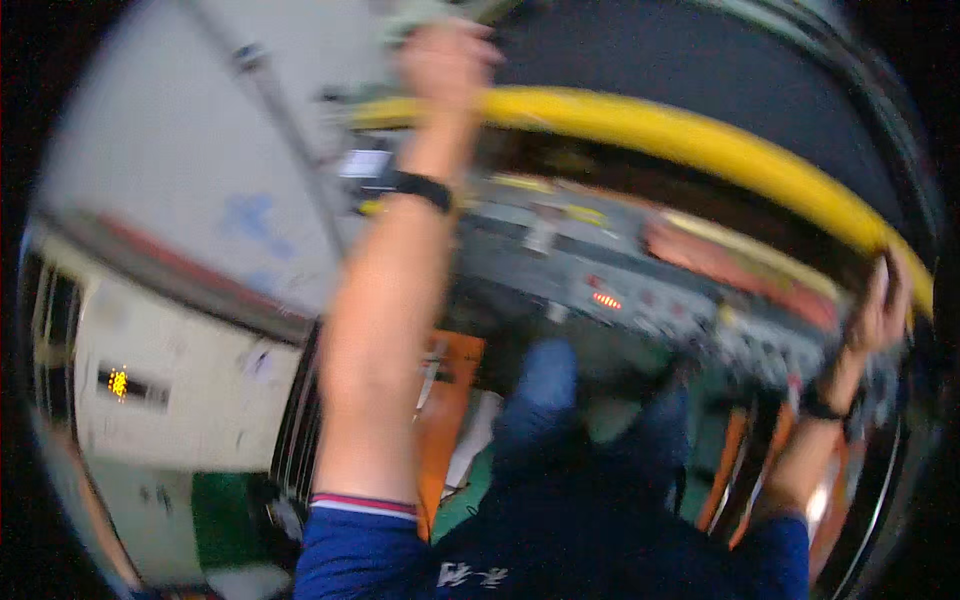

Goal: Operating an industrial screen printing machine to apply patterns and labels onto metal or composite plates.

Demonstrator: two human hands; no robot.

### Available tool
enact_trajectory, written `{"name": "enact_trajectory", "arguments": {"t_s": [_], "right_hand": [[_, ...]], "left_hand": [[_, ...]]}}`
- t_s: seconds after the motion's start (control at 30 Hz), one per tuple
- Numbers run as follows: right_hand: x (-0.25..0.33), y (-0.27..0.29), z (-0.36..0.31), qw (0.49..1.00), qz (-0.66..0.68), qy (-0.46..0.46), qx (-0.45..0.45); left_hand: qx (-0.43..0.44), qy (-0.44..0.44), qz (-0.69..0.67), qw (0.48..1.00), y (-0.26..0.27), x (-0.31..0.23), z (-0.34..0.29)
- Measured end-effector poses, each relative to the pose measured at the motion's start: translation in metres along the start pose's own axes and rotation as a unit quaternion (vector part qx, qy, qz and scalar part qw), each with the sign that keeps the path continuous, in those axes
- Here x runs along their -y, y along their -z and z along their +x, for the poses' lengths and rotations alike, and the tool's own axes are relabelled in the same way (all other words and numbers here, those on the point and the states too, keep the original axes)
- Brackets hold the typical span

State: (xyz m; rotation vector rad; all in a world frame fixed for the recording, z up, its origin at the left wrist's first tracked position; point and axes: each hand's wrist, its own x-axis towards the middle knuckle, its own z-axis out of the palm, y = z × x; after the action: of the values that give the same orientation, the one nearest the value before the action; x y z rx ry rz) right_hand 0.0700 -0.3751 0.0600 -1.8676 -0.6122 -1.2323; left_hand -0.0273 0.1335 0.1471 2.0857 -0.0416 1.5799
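My left hand (447, 62) is raised at the upper left, over the left end of a long yellow bar (640, 122). Motion smears its fingers, so whether it grips anything is unclear. Behind it lies a pale greenish shape that I cannot make out. On the far right my right hand (880, 305) has its fingers stretched upward, next to the right end of the bar. Nothing shows in that hand, and contact with the bar cannot be made out. Below the bar runs a grey control panel (650, 290) with lit red digits and small knobs or switches.
Beyond the bar is a dark surface (690, 60). A small lit screen (366, 163) sits beside my left forearm. At the left stands a cream cabinet (190, 370) with a yellow display. Orange panels (450, 400) flank my legs, above a green floor.
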Motion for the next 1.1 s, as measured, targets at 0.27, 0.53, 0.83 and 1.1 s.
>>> {"name": "enact_trajectory", "arguments": {"t_s": [0.27,0.53,0.83,1.1], "right_hand": [[0.037,0.101,-0.069,0.989,0.023,0.011,0.149],[-0.087,0.105,-0.063,0.895,0.130,-0.401,0.146],[-0.118,0.077,-0.032,0.860,0.062,-0.459,0.216],[-0.139,0.089,-0.043,0.846,0.088,-0.491,0.188]], "left_hand": [[0.203,-0.183,-0.167,0.947,-0.002,-0.102,-0.046],[0.340,0.489,-0.134,0.792,-0.132,0.108,-0.091],[0.541,0.135,-0.087,0.826,-0.193,0.175,-0.059],[0.615,-0.051,-0.081,0.783,-0.223,0.235,-0.054]]}}
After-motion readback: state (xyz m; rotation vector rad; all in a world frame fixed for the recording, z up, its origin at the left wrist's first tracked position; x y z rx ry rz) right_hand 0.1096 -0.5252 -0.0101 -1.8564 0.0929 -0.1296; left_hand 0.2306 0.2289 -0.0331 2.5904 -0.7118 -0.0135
